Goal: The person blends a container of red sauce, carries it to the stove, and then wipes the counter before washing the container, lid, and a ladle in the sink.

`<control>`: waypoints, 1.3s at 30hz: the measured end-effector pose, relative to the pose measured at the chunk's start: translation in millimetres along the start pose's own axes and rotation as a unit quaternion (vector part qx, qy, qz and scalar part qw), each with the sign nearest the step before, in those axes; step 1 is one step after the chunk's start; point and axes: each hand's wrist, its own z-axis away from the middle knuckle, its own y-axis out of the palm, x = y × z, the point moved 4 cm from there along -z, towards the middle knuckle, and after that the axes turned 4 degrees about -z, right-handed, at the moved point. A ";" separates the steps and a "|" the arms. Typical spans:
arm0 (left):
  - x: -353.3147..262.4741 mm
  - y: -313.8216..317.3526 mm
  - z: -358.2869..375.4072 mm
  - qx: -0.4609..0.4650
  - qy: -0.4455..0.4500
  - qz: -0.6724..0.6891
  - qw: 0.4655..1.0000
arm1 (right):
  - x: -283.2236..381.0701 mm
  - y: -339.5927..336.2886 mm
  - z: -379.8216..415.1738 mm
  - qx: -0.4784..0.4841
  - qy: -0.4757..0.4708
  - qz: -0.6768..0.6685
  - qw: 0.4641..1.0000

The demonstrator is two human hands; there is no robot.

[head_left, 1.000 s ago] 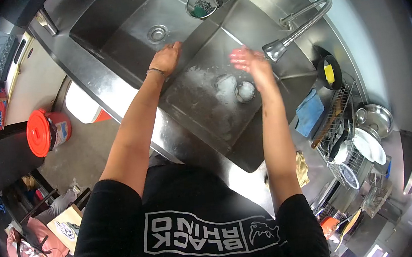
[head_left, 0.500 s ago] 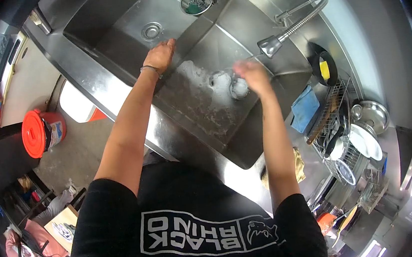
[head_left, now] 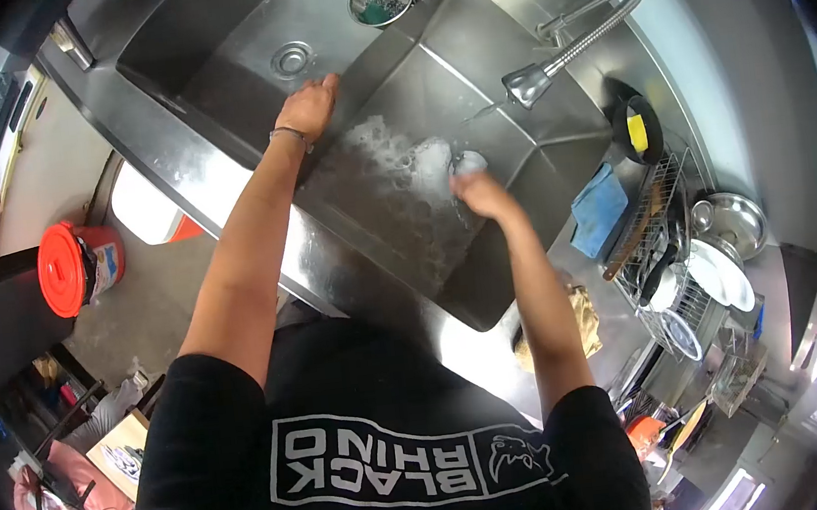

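My left hand (head_left: 311, 108) is closed over the steel divider (head_left: 365, 77) between two sink basins. In the right basin (head_left: 488, 112), my right hand (head_left: 482, 193) is blurred by motion, its fingers against a small round whitish thing (head_left: 468, 162) that appears gripped. Blur hides what kind of thing it is. White foam (head_left: 431, 161) and shallow water lie on the basin floor just left of it. A spring-hose faucet (head_left: 527, 84) hangs over this basin, with a thin stream leaving its head.
A drain (head_left: 291, 60) and a round metal strainer (head_left: 380, 1) are at the left basin. To the right are a black pan (head_left: 637, 131) holding a yellow sponge, a blue cloth (head_left: 598, 210) and a dish rack (head_left: 675, 277) with plates. A red-lidded bucket (head_left: 62, 270) stands left.
My right hand has moved down and slightly left in the basin. The round whitish thing has shifted a little upward. My left hand stays on the divider.
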 end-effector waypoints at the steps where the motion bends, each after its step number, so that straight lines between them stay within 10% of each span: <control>1: 0.8 0.7 -0.1 -0.006 0.005 0.001 1.000 | 8.1 -19.1 -5.5 -0.071 -0.010 -0.104 0.992; 3: -0.7 -5.3 -3.6 -0.019 0.011 0.000 1.000 | 52.5 -67.7 -7.2 -0.129 -0.063 -0.459 0.877; 6: -3.6 -8.8 0.1 -0.013 -0.003 -0.001 1.000 | 98.8 -92.0 -4.6 -0.112 -0.057 -0.497 0.858; 13: -2.4 -6.9 -0.5 -0.017 0.010 0.006 1.000 | 141.2 -54.4 -65.2 -0.107 -0.114 -0.224 0.962; 25: -2.3 -6.5 -0.3 -0.002 -0.002 -0.004 1.000 | 90.8 -102.1 -10.1 -0.143 -0.001 -0.354 0.924; 33: -2.0 -6.5 -0.5 -0.017 -0.006 0.009 1.000 | 166.7 -21.1 -49.8 0.027 -0.121 -0.262 0.957; 39: -0.6 -4.9 0.2 -0.032 0.007 0.023 0.999 | 141.6 -66.1 -23.8 -0.080 -0.093 -0.280 0.952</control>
